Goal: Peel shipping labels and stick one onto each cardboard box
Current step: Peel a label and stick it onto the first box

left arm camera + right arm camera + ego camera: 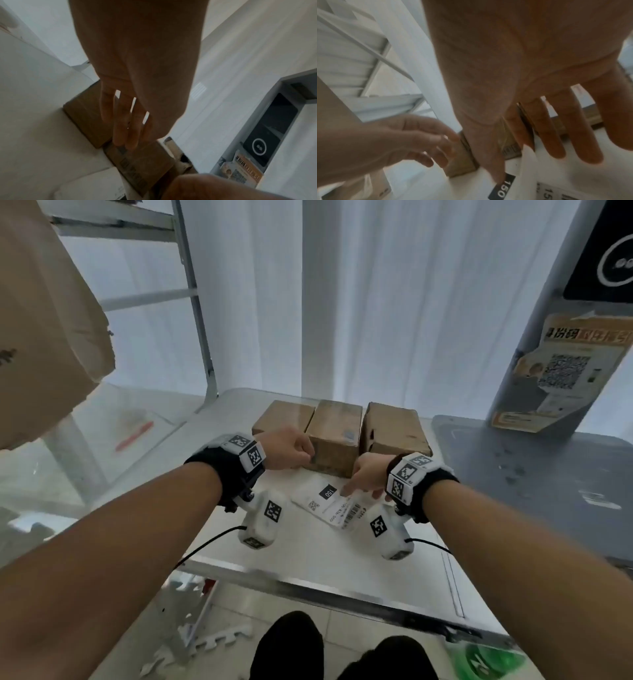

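Three brown cardboard boxes stand side by side at the back of the white table [308, 556]: left box [282, 416], middle box [334, 436], right box [394, 426]. White shipping labels [329, 505] with a black "150" patch lie just in front of them. My right hand [363, 481] reaches down onto the labels. In the right wrist view its thumb [494, 166] and index finger pinch a raised label corner [526, 155], with the other fingers straight. My left hand [291, 450] hovers at the middle box's [142, 162] left front edge, fingers relaxed and holding nothing.
A grey kiosk pillar [565, 364] with a QR poster stands on a grey base [531, 474] right of the table. A large cardboard box [44, 320] sits on metal shelving [195, 302] at upper left. The table's metal front edge [308, 587] is near my legs.
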